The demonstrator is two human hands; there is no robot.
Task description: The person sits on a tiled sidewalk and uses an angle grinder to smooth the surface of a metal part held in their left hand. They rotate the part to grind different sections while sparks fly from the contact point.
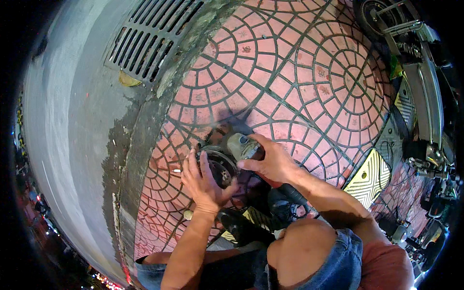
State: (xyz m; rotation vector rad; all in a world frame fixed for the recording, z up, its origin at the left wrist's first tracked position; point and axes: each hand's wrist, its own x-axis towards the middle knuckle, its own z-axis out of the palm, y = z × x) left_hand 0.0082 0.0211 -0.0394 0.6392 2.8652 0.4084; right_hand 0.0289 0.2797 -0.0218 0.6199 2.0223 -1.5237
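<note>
Low between my feet, a round dark metal part (pixel 223 162) with a raised rim rests by the pink paving. My left hand (pixel 205 186) spans its near left side, fingers along the rim and thumb across the other side, gripping it. Against its far right edge is an angle grinder (pixel 239 146) with a grey metal head, a red body and a dark handle. My right hand (pixel 275 162) is closed round the head, thumb underneath and forefinger on top. The grinder's disc side is hidden, and shadow blurs the inside of the round part.
Patterned pink paving (pixel 290 72) lies ahead. To the left are a wet kerb, a grey road (pixel 72 121) and a metal drain grate (pixel 150 41). Parked motorbikes (pixel 430 96) line the right, beside a yellow-and-black ramp block (pixel 369 176). My dark shoes (pixel 241 224) are close below.
</note>
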